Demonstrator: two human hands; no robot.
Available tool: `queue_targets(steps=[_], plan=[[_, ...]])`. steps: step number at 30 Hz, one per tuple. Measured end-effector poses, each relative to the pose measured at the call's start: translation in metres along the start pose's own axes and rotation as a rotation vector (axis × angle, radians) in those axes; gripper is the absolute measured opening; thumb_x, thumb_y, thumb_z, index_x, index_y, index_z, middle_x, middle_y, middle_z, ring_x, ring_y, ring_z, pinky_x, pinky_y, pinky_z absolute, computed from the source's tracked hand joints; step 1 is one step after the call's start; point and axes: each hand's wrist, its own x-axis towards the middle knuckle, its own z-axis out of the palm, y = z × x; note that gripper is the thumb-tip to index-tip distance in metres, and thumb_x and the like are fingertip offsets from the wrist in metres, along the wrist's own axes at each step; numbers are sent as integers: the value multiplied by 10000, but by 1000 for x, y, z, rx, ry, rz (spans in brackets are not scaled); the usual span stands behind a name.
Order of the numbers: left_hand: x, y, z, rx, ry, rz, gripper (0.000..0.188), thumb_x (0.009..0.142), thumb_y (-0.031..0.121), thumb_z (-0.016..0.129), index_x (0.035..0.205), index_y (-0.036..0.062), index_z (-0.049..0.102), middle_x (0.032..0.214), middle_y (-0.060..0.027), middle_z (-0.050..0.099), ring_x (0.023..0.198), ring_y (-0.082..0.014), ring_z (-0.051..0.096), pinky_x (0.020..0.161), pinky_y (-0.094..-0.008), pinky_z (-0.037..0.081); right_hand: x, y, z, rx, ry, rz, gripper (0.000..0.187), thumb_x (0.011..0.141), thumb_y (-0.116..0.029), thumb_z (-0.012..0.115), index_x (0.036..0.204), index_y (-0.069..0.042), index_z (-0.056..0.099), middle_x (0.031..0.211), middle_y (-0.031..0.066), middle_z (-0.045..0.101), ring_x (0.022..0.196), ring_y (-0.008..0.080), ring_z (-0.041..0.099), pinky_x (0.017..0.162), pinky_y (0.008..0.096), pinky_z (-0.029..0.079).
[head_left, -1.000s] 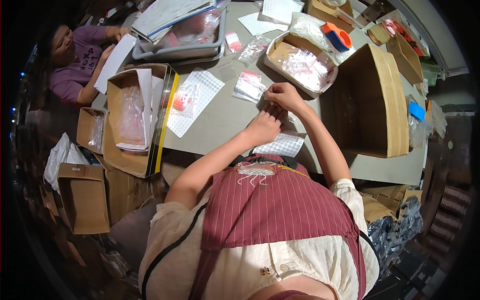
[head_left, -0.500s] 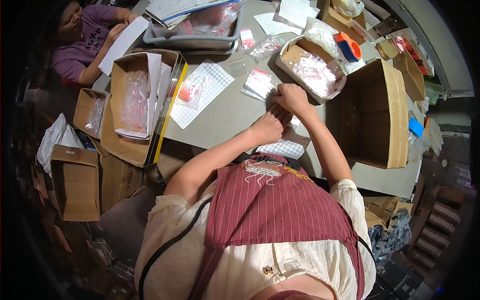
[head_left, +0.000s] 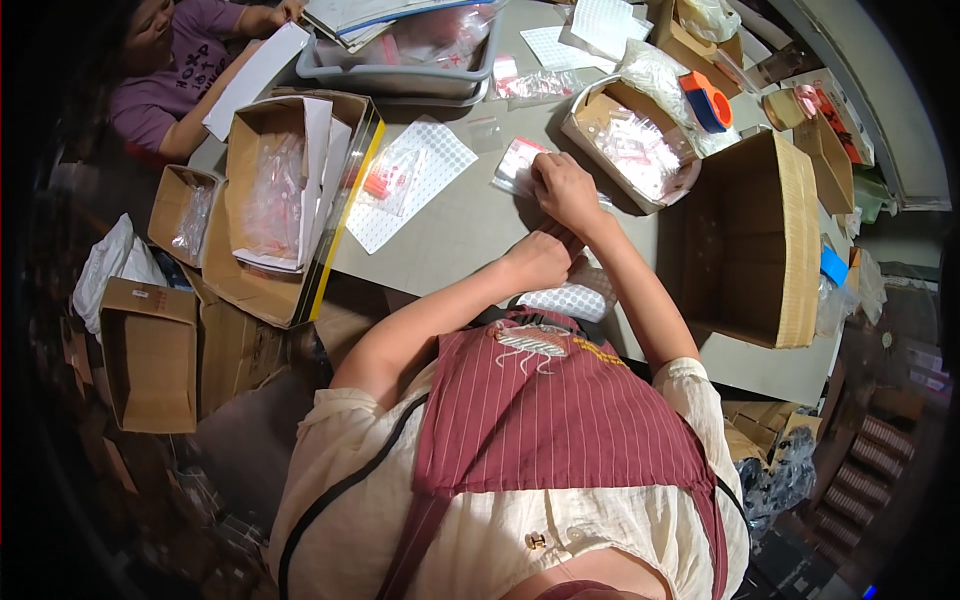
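Observation:
My left hand (head_left: 545,258) is over the near part of the table with its fingers curled in. Just beyond it, my right hand (head_left: 567,190) is bent at the wrist, fingers closed and pointing down beside a stack of small clear zip bags with red printing (head_left: 516,166). Whatever either hand grips is hidden by the fingers. Close to my apron, below the hands, lies a curled sheet of round pale stickers (head_left: 572,300). A white open box (head_left: 655,200) of small clear plastic pieces stands just right of my right hand.
A large open carton (head_left: 795,240) stands on the right. At left, a carton (head_left: 340,215) holds plastic bags, beside a sticker sheet (head_left: 440,150). A grey bin (head_left: 400,85) and an orange-and-blue tape dispenser (head_left: 708,103) are farther back. A co-worker (head_left: 185,80) holds white card at far left.
My right hand has moved away from my left, toward the small zip bags. The left hand has hardly moved. The whole view has shifted slightly, and the co-worker's hand has risen.

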Motion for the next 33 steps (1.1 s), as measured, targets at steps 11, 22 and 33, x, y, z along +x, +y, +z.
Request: queue_targets(steps=[11, 22, 33], plan=[[8, 14, -26, 195, -152, 153, 176, 864, 184, 658, 856, 9, 666, 876, -185, 675, 935, -349, 634, 995, -477, 461, -30, 10, -27, -57, 37, 275, 377, 820, -276, 839, 986, -39, 597, 947, 143, 706, 942, 373, 676, 764, 489, 529], [13, 17, -29, 192, -111, 185, 262, 967, 216, 634, 1080, -20, 628, 1143, -243, 656, 1254, -410, 573, 1222, -542, 323, -56, 27, -40, 75, -18, 147, 393, 843, -24, 650, 1207, -132, 751, 992, 112, 651, 953, 325, 625, 828, 418, 528], [14, 26, -37, 307, -110, 160, 231, 920, 213, 679, 1053, 24, 672, 1161, -148, 661, 1298, -353, 554, 1233, -624, 265, -79, 22, -48, -141, 132, -40, 459, 807, 31, 659, 1224, -134, 756, 1250, 132, 636, 1171, 351, 576, 962, 428, 489]])
